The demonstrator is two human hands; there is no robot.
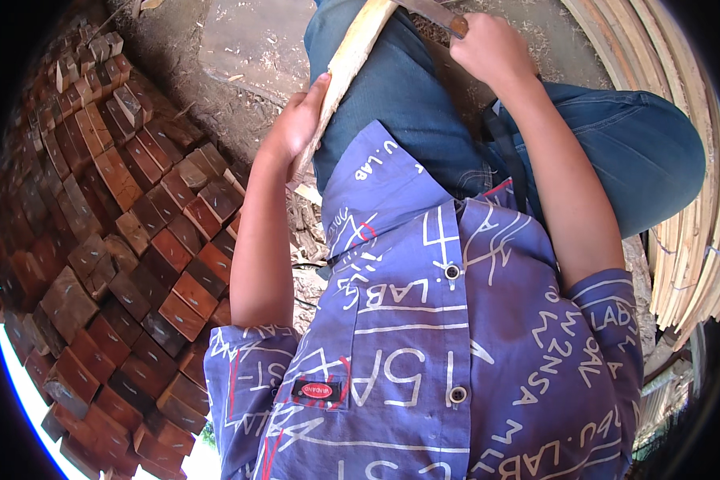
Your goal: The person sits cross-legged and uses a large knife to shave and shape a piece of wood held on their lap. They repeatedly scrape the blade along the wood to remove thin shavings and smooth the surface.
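A pale, rough-edged strip of wood [358, 42] slants over my left thigh toward the top edge of the view. My left hand [294, 124] is closed around its lower part, thumb lying along the side. In my right hand [492, 50], closed in a fist, is the brown handle of a knife [429, 10]. Its grey blade reaches left to the strip's upper part, near the top edge. Whether the blade is cutting into the wood cannot be made out, and the strip's far end is out of view.
Stacked reddish-brown wood blocks [148, 232] rise at my left. Long pale bent wood strips [672, 88] are bundled along the right side. Shavings are scattered over the dusty ground [252, 48] ahead. My bent legs in jeans [616, 152] lie beneath my arms.
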